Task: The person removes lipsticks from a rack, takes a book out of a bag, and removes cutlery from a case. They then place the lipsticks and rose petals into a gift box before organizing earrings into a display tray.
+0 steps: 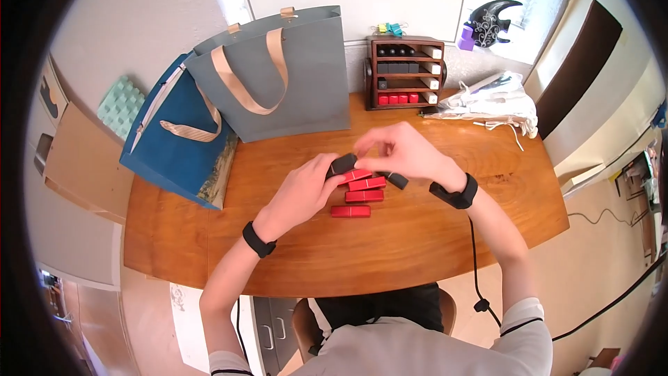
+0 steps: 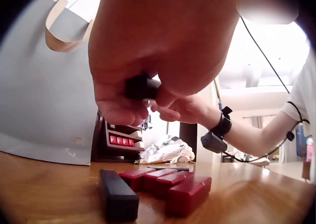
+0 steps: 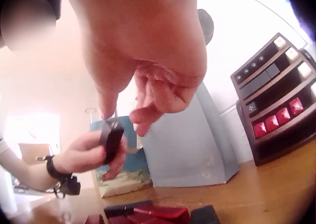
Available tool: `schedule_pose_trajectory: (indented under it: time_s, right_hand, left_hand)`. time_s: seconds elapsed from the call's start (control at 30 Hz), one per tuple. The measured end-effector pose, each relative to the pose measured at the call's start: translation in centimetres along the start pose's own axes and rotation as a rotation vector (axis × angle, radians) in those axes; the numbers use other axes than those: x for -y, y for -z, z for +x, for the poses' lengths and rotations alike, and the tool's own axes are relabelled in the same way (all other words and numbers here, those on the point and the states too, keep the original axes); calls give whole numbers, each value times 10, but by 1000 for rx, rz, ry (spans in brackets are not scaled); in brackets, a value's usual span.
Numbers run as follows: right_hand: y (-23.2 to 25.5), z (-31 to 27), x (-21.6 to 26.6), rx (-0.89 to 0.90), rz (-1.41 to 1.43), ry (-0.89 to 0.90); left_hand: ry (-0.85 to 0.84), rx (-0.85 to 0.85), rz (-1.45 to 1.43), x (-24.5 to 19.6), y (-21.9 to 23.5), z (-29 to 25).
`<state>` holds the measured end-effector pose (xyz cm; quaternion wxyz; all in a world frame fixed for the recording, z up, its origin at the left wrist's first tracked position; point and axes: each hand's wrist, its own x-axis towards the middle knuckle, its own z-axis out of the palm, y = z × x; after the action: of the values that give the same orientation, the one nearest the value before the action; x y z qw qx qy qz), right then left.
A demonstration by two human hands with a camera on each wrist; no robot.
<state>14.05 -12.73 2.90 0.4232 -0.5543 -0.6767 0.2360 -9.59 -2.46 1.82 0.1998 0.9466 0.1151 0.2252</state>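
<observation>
My left hand [image 1: 332, 168] grips a small black box [image 1: 343, 164] and holds it a little above the wooden table [image 1: 431, 237]. My right hand [image 1: 364, 147] hovers just behind that box with loosely curled fingers and holds nothing. In the right wrist view its index fingertip [image 3: 106, 111] is at the top end of the black box [image 3: 111, 137]. Under the hands several red boxes [image 1: 364, 196] lie side by side. A second black box [image 1: 397, 180] lies beside them. In the left wrist view the held box [image 2: 141, 88] hangs above the red boxes [image 2: 174, 185] and the lying black box [image 2: 118, 195].
A grey paper bag [image 1: 285, 76] and a blue bag [image 1: 174, 146] stand at the table's back left. A dark wooden rack [image 1: 406, 73] with black and red boxes stands at the back. A white cloth bag [image 1: 490, 103] lies to its right.
</observation>
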Motion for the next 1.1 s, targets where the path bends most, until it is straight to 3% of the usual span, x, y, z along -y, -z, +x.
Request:
schedule_pose_trajectory:
  time_s: [0.1,0.2,0.23,0.4,0.5,0.63,0.83,1.1]
  right_hand:
    - [21,23,-27,-294,-134,-85]
    - [44,49,-53,-466,-475,-228]
    - [45,55,-67,-535,-562,-193]
    - [41,73,-92,-497,-725,-312]
    - [36,78,-116,-594,-712,-212]
    - [39,78,-116,-610,-667,-238]
    - [55,45,-92,-499,-647,-268]
    - [41,-30,-69,-62,-542,-213]
  left_hand:
    - [66,104,45,8,11,-20]
    - [139,283,50,-1,28,-35]
    - [120,316,65,-1,30,-40]
    - [-8,390,98,-3,24,-65]
    - [-29,422,91,-5,14,-75]
    - [-64,440,108,-3,4,-75]
    - [-93,409,93,-5,-12,-63]
    - [-177,333,110,-7,-35,-49]
